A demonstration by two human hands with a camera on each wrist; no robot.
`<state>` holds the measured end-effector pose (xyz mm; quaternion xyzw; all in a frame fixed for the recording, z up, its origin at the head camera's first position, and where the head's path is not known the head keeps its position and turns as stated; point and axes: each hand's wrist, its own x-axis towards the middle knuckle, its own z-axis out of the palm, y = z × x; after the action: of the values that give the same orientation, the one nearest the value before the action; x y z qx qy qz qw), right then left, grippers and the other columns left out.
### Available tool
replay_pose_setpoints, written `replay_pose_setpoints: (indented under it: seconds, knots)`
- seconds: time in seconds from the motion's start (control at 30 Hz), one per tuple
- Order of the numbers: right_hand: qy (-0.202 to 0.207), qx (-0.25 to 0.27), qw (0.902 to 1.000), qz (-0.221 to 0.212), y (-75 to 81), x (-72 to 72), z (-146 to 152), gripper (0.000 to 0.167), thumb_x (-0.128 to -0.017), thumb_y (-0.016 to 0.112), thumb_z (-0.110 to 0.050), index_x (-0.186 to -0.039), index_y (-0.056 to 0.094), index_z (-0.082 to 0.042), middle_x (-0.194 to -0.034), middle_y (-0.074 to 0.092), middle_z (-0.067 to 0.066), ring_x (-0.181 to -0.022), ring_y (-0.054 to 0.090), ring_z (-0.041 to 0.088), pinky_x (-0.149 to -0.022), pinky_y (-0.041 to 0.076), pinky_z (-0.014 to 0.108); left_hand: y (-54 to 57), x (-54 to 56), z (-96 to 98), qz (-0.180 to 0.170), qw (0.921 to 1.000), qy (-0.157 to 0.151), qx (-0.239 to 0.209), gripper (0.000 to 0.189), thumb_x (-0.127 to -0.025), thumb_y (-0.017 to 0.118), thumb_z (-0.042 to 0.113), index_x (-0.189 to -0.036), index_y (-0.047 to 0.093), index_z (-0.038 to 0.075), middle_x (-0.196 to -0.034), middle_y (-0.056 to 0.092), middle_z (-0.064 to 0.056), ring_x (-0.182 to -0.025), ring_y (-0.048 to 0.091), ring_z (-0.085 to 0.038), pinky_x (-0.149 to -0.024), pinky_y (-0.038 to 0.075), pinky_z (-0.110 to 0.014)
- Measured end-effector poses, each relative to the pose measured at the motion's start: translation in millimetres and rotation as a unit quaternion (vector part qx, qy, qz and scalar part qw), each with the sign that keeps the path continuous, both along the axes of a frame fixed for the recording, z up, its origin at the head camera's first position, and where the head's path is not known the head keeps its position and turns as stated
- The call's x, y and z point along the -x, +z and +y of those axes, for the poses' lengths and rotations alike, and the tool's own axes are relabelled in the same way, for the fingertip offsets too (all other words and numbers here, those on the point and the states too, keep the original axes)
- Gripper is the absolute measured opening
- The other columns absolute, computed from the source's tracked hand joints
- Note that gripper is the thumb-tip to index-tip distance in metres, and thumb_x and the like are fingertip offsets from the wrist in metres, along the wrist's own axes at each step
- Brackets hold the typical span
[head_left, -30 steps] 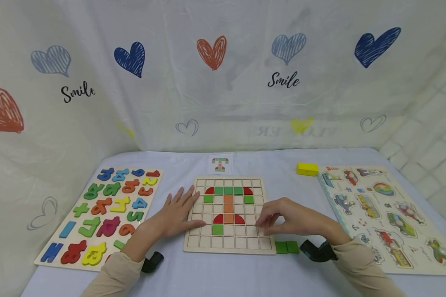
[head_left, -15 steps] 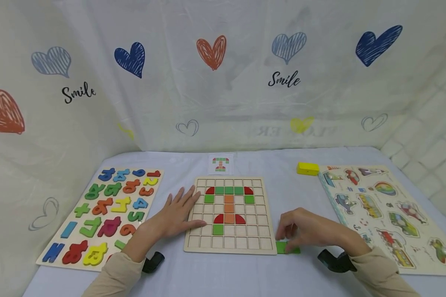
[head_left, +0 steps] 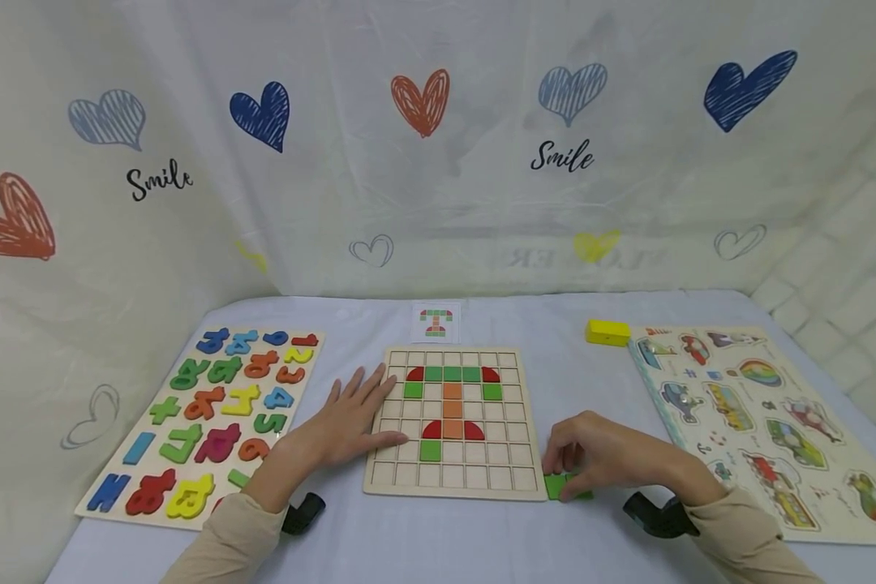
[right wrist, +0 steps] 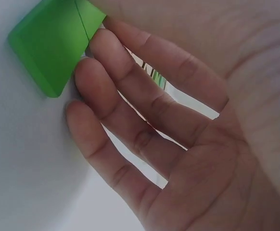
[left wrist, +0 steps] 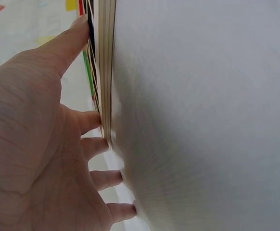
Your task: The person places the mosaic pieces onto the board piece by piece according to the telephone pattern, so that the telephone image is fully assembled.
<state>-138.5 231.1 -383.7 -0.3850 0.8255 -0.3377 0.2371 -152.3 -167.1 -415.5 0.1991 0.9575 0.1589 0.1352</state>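
My left hand (head_left: 343,426) lies spread at the left edge of the wooden grid board (head_left: 453,494), thumb on its surface. In the left wrist view, straight fingers (left wrist: 106,179) reach past the board's side to the cloth. Green, red and orange tiles form a T-like figure on the board; one green square (head_left: 430,451) sits beneath its lower left red piece. At the board's lower right corner, my right hand (head_left: 602,450) pinches a green square tile (head_left: 557,487) between thumb and fingers. Two green tiles (right wrist: 44,53) lie side by side there, partly hidden by the thumb.
A pattern card (head_left: 435,322) lies behind the board. To the left is a number puzzle board (head_left: 139,405); to the right, a picture puzzle board (head_left: 774,389). A yellow block (head_left: 608,332) stands near the latter's far corner. White cloth covers the table.
My right hand has moved from the board's right side, down and right, to the green tiles, and its thumb and fingers now close on one. The left hand has stayed in place.
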Motion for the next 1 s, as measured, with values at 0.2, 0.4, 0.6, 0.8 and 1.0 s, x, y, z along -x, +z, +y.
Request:
replay_pose_setpoints:
  seconds: [0.2,0.4,0.6,0.8,1.0]
  knots:
    - [0.002,0.003,1.0000,-0.002,-0.1,1.2,4.2,0.023,-0.081,0.092,-0.018,-0.097,0.076,-0.017,-0.091,0.070,-0.013,-0.080,0.062,0.004,-0.071,0.057,0.025,0.9,-0.5,-0.3,-0.002,1.0000,0.002,-0.001,0.099,-0.097,0.057,0.070,-0.168,0.023,0.010,-0.176,0.009,-0.013,-0.160,0.001,-0.043,-0.124,0.003,-0.068]
    - [-0.001,0.023,0.9997,-0.001,-1.6,4.2,7.4,0.024,-0.081,0.091,-0.014,-0.099,0.076,-0.016,-0.094,0.071,-0.010,-0.082,0.065,0.006,-0.073,0.058,0.026,2.3,-0.2,0.2,-0.002,1.0000,0.000,0.004,0.098,-0.097,0.058,0.069,-0.168,0.021,0.010,-0.176,0.008,-0.013,-0.160,0.001,-0.043,-0.124,0.003,-0.068]
    - [0.012,0.082,0.9964,-0.020,-5.5,7.8,11.1,0.018,-0.086,0.086,-0.008,-0.101,0.077,-0.012,-0.099,0.073,0.000,-0.084,0.069,0.017,-0.075,0.060,0.029,3.6,-0.3,0.2,-0.002,1.0000,-0.002,0.001,0.098,-0.098,0.057,0.069,-0.168,0.022,0.010,-0.176,0.008,-0.014,-0.160,0.001,-0.043,-0.124,0.003,-0.068]
    - [0.010,0.105,0.9942,-0.018,-7.6,12.2,13.1,0.012,-0.090,0.082,-0.009,-0.101,0.079,-0.014,-0.101,0.073,0.000,-0.090,0.070,0.015,-0.081,0.062,0.031,3.8,0.4,-0.2,0.002,1.0000,-0.001,-0.002,0.098,-0.098,0.057,0.069,-0.168,0.023,0.009,-0.175,0.009,-0.014,-0.160,0.003,-0.044,-0.123,0.004,-0.069]
    - [0.007,0.120,0.9927,0.010,-0.4,13.9,5.7,0.012,-0.092,0.080,-0.006,-0.101,0.079,-0.014,-0.101,0.072,0.001,-0.093,0.069,0.015,-0.082,0.062,0.032,4.0,0.1,-0.5,-0.001,1.0000,0.000,-0.004,0.098,-0.098,0.058,0.068,-0.168,0.023,0.009,-0.175,0.009,-0.014,-0.160,0.002,-0.044,-0.124,0.003,-0.069]
